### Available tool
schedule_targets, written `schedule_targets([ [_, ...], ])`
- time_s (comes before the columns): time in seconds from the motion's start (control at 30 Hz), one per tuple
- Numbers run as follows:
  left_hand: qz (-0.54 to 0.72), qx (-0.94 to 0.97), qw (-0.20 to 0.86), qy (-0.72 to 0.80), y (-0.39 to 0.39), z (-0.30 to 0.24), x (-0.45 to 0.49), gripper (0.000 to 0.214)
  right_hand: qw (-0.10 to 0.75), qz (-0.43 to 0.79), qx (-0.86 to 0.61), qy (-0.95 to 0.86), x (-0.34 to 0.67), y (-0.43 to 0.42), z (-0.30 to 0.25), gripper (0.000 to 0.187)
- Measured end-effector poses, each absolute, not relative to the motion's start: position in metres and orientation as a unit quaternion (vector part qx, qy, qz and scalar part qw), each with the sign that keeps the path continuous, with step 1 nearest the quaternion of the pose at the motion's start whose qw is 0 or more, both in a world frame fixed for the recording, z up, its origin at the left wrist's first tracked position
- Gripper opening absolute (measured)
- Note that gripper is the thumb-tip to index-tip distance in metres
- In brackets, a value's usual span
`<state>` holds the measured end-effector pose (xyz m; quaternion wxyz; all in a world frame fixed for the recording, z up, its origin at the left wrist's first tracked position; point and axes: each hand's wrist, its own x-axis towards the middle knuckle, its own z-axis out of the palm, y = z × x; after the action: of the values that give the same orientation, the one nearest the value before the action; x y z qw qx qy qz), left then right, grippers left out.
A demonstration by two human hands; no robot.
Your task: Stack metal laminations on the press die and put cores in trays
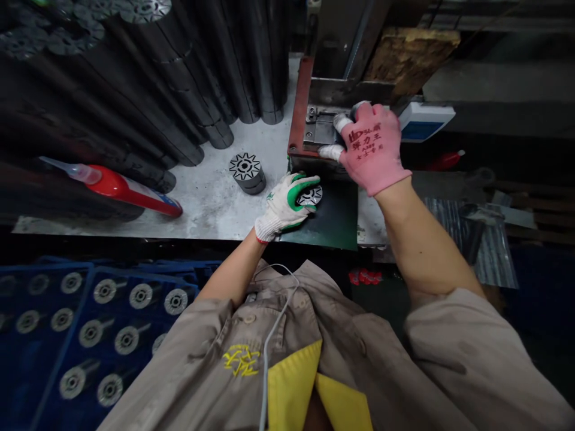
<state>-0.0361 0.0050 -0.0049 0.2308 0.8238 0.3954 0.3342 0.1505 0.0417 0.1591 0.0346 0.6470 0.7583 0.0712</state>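
Just right of the frame's centre, I have a metal cylinder (309, 195) with the left hand (287, 206) curled round it, fingers closed, a second cylinder (248, 173) to its left, the right hand (371, 146), fingers parted, grip unclear to me, at a metal block (322, 130) toward upper right, and a red bottle (128, 191) far left.

One head-worn camera, facing forward and down, shirt (238, 398) close, workbench (209, 200) beyond

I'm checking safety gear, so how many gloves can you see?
2: a white-and-green glove on the left hand, around a metal piece, and a pink glove on the right hand. Others could be hidden.
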Motion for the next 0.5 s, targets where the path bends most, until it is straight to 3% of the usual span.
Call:
schedule_targets([
  [0.13,0.343,0.817,0.195,0.421,0.005,-0.011,-0.031,0.086,-0.013,0.016,0.655,0.755,0.156,0.022,0.149,0.046],
  [0.23,0.324,0.815,0.183,0.444,0.005,-0.015,-0.026,0.086,-0.023,-0.05,0.608,0.792,0.158,0.001,0.126,0.039],
  [0.33,0.311,0.821,0.188,0.441,0.005,-0.014,-0.024,0.08,0.044,-0.099,0.565,0.818,0.151,-0.014,0.1,0.035],
  [0.5,0.3,0.824,0.206,0.434,0.004,-0.005,-0.028,0.068,0.179,-0.068,0.54,0.819,0.116,-0.021,0.099,0.039],
])
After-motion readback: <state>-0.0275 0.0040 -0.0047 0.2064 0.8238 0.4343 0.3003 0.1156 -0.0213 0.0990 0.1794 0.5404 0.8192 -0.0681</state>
